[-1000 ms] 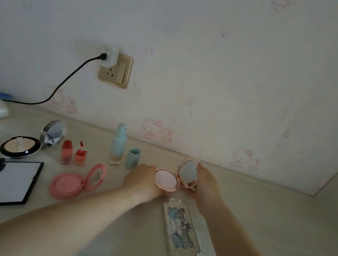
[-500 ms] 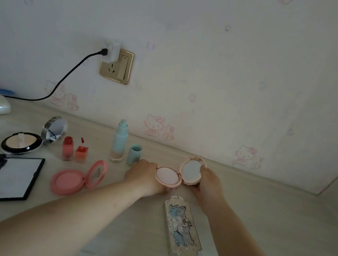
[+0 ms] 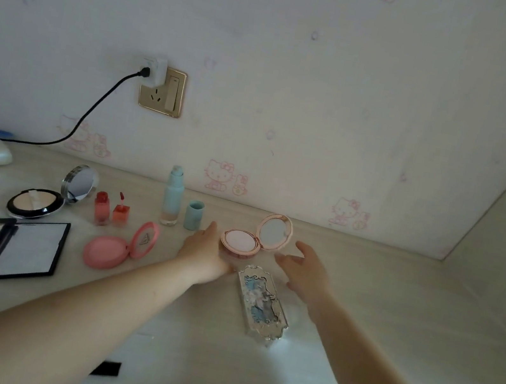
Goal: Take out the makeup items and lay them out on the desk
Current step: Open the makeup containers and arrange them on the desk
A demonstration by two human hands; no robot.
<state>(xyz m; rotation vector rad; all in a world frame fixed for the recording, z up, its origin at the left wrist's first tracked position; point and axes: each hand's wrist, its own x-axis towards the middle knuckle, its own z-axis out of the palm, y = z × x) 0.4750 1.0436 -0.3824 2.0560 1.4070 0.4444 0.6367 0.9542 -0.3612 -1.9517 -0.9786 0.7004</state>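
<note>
Rose-gold compact (image 3: 240, 240) set open near the desk's (image 3: 391, 315) back edge, mirror lid tilted up so the powder shows. Left hand (image 3: 204, 256) relaxed, fingers straight, just beside its base, perhaps touching. Right hand (image 3: 305, 269) spread, holding nothing, apart from the lid. Ornate case (image 3: 262, 305) lying flat in front, probably next to open

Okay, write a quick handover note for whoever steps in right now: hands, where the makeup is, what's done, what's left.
Left hand: open, beside the rose-gold compact.
Right hand: open, just clear of it.
Compact stands open on the desk, ornate case lying closed in front.
Done: black palette, pink compact, bottle and others laid out on the left.
Left: no bag in view; check for remaining items.
</note>
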